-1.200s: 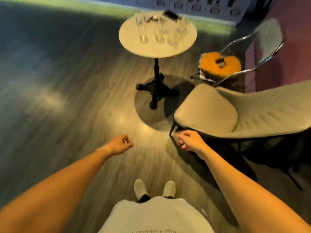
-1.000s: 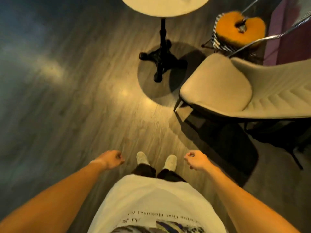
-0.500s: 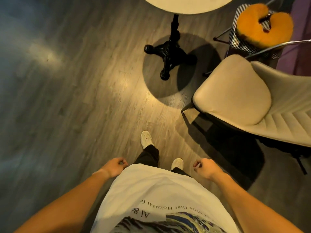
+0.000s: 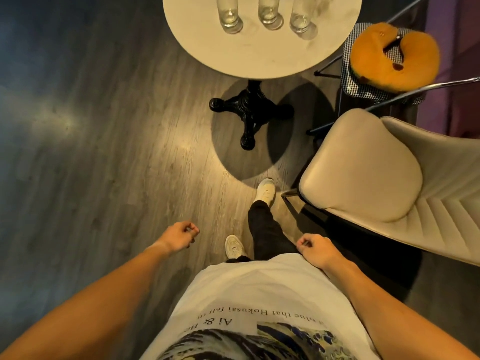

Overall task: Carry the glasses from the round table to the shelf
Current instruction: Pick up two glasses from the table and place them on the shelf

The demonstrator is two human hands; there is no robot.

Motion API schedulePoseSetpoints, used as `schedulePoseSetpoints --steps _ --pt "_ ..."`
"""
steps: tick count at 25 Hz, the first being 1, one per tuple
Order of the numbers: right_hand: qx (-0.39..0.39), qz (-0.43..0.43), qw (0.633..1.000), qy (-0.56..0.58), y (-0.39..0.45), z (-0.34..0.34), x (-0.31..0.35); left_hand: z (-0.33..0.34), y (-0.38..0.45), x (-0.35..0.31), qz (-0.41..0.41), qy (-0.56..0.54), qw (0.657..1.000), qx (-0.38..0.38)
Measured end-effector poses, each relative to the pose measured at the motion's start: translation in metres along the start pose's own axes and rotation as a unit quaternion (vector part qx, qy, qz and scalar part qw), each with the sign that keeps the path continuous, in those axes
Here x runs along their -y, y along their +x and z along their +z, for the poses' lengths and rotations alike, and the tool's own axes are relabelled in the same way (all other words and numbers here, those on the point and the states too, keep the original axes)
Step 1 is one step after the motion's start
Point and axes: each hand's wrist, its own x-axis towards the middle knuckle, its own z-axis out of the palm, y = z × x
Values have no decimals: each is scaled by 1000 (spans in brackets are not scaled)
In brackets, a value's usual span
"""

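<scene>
a person in a white printed t-shirt (image 4: 259, 294) and dark trousers stood mid-stride on the grey wood-plank floor (image 4: 104, 152), one pale sneaker (image 4: 265, 192) planted near the shadow of the round cream-topped table (image 4: 262, 55) on its black cast-iron pedestal (image 4: 250, 110). three tall clear drinking glasses (image 4: 267, 14) stood upright in a row on the far part of the table, close together but apparently not touching, their upper parts cut off by the top edge of the view; whether more stood beyond could not be told. the left hand (image 4: 179, 236) hung low over the floor with its fingers (image 4: 191, 231) loosely curled and grasping nothing, and the right hand (image 4: 315, 249) hovered by the hip, its fingers (image 4: 302, 242) likewise curled in on empty air. to the right sat a beige cushioned lounge chair (image 4: 363, 172) and, behind it, a metal-framed chair carrying an orange u-shaped neck pillow (image 4: 387, 55). no shelf appeared in view. judged from this, the job looked barely begun: every visible glass was on the table, neither hand had reached them, and the pick-up, the walk to the shelf and the setting down all appeared left to do.
</scene>
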Motion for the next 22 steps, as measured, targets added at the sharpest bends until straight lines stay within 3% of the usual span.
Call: schedulePoseSetpoints --steps 5,8,11,15,19,22 --pt "-7 3 999 48 56 -76 30 -17 37 -52 -62 60 994 65" --pt "10 -9 1000 12 83 -131 50 -40 57 -111 -24 44 998 43" --pt "-24 -25 999 22 107 -189 75 -66 82 -182 21 -5 1000 3" --pt "-29 -68 997 8 130 -243 122 -96 111 -263 67 -2 998 5" --pt "-73 -126 989 37 144 -294 182 -132 138 -329 131 32 991 -11" --pt "-184 -176 961 104 146 -328 231 -157 155 -360 161 50 986 -20"
